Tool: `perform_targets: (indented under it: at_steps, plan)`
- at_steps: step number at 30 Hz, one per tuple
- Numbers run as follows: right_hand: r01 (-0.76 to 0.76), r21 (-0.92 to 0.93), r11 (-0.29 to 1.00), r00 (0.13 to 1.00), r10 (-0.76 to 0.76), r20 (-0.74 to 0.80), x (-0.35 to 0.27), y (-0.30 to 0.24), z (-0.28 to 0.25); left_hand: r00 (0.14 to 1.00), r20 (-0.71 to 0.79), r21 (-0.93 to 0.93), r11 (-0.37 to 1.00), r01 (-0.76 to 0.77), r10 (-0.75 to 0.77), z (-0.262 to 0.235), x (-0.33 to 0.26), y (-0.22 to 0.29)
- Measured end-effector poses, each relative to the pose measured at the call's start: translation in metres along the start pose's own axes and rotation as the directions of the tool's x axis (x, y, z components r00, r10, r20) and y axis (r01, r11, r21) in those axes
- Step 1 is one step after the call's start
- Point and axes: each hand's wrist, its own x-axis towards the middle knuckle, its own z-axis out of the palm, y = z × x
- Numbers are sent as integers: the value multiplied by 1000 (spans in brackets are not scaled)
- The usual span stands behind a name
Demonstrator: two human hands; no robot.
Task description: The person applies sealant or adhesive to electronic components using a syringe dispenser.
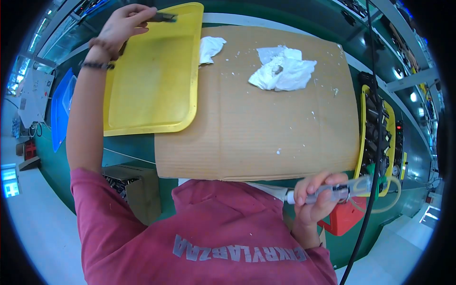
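Yellow tray [152, 80] under left hand [121, 26], pinching small dark part [164, 17]; crumpled white tissues [284, 71] on cardboard [266, 128] beyond right hand [316, 197], gripping clear syringe [339, 191].

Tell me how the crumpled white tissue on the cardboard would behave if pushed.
The crumpled white tissue looks thin and rumpled, so probably very light and floppy. It would likely slide or deform rather than roll, and the small dark bit lying on it might fall off.

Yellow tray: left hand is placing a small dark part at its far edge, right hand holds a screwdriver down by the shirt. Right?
Not quite. The head view shows the right hand holding a clear syringe-style dispenser with a tube attached, not a screwdriver. The rest holds: the left hand has a small dark part at the far edge of the yellow tray.
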Motion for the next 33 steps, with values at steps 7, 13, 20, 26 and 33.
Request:
perform_targets:
  at_steps: [7, 13, 20, 26, 33]
  plan:
    - [55, 69, 996, 981, -66, 182, 38, 0, 16, 939, 320, -809, 552, 201, 126, 72, -126, 51]
    - [154, 188, 970, 948, -199, 248, 68, -5, 32, 878, 448, -885, 226, 407, 171, 141, -187, 55]
    - [180, 336, 925, 857, -314, 407, 84, -14, 26, 788, 557, -821, 27, 571, 261, 161, -197, 73]
    - [119, 374, 920, 840, -294, 456, 92, -27, 25, 758, 568, -823, 195, 534, 320, 165, -193, 74]
    - [212, 327, 921, 863, -333, 379, 106, -3, 30, 867, 411, -777, 606, 172, 281, 176, -187, 64]
